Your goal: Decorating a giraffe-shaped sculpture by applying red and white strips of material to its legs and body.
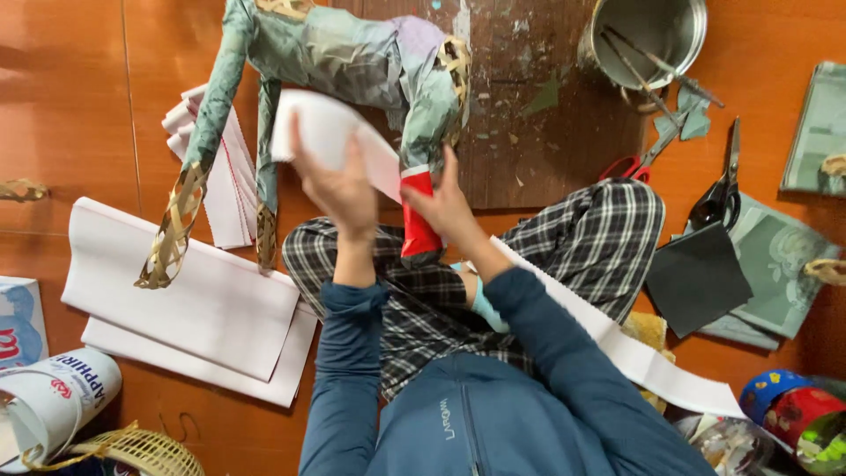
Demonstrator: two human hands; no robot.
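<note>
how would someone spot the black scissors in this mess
Start at the metal pot at the top right, on the orange-brown floor. Just below and right of it lie the black scissors, blades pointing up, handles touching a dark grey paper square. The other pair nearby has red handles; these are all black.

Scissors (724, 189) right of figure (352, 62), paper sheets (189, 304) left.
</note>
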